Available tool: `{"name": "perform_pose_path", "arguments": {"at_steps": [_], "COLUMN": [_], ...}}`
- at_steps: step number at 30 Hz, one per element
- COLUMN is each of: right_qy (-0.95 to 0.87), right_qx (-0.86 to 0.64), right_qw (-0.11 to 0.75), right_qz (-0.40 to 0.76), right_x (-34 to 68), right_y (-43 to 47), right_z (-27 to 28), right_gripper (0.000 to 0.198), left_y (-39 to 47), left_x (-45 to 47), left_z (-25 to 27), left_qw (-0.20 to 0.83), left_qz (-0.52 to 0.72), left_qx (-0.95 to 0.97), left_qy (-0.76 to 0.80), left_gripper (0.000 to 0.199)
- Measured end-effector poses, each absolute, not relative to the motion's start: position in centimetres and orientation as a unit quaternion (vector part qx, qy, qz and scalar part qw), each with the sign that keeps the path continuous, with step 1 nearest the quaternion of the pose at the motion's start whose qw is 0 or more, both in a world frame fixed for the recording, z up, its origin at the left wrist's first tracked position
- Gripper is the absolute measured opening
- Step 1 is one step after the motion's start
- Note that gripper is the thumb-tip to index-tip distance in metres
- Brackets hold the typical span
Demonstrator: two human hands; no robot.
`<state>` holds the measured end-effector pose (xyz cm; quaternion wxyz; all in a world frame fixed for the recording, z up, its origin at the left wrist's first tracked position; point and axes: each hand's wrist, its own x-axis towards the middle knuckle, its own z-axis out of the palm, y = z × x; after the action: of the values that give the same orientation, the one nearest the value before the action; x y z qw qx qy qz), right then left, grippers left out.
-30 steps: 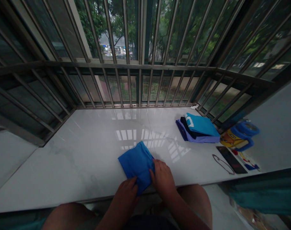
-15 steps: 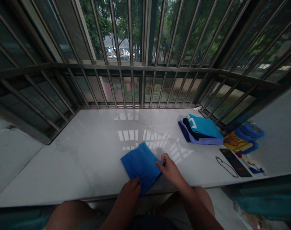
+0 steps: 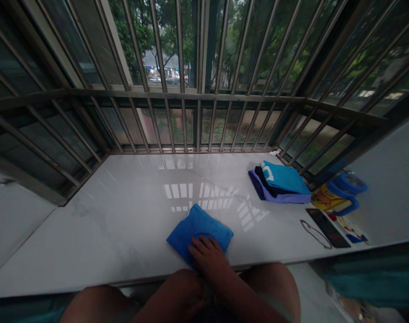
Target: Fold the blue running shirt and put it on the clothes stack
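Your right hand (image 3: 207, 255) pressed flat, fingers spread, on the folded cloth (image 3: 199, 229), finishing its fold; it next called for stacking on the pile (image 3: 281, 181) right of it.

Right hand (image 3: 207, 256) flat, palm down, fingers spread forward. Left hand (image 3: 180, 291) low, near body, pose unclear.

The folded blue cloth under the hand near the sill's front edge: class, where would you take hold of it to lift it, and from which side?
Probably by the near edge, coming from the front. The folded blue cloth lies flat on the white sill, its near edge close to the sill's front edge, with the right hand resting on top. A pinch grip across the stacked layers there should keep the fold together.
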<state>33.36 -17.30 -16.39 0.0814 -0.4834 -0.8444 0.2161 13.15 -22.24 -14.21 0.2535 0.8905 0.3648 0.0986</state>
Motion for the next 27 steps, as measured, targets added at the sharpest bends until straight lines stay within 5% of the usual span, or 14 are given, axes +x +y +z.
{"name": "perform_pose_path", "arguments": {"at_steps": [5,11,13,16,17,23,27], "right_qy": [-0.875,-0.841,-0.844,-0.872,-0.879,-0.884,-0.860], "right_qx": [-0.409,-0.503,-0.508,-0.463,-0.453,-0.436,-0.453], "right_qw": [0.064,0.062,0.086,0.108,0.113,0.170,0.183], "right_qz": [0.253,0.187,0.152,0.118,0.100,-0.011,0.146], "right_x": [38.5,44.9,43.9,40.9,40.0,38.7,39.7], "right_y": [-15.8,-15.2,-16.1,-17.5,-18.0,-21.3,-22.1], "right_z": [-17.1,-14.1,-14.6,-17.2,-18.3,-21.9,-19.1], "right_gripper": [0.030,0.042,0.061,0.116,0.119,0.069,0.058], "left_y": [-19.5,-17.8,-17.6,-17.3,-17.3,-17.2,-17.1], "left_x": [11.3,9.1,8.8,8.5,8.4,8.4,8.6], "left_z": [-13.6,-17.6,-19.0,-20.1,-20.3,-20.3,-20.3], "left_qw": [0.154,0.042,0.015,-0.019,-0.027,-0.049,-0.054], "left_qz": [0.162,0.193,0.190,0.185,0.182,0.190,0.194], "left_qx": [0.889,0.890,0.889,0.890,0.893,0.894,0.892], "left_qy": [0.400,0.412,0.416,0.416,0.412,0.402,0.405], "left_gripper": [0.031,0.051,0.051,0.051,0.052,0.052,0.052]}}
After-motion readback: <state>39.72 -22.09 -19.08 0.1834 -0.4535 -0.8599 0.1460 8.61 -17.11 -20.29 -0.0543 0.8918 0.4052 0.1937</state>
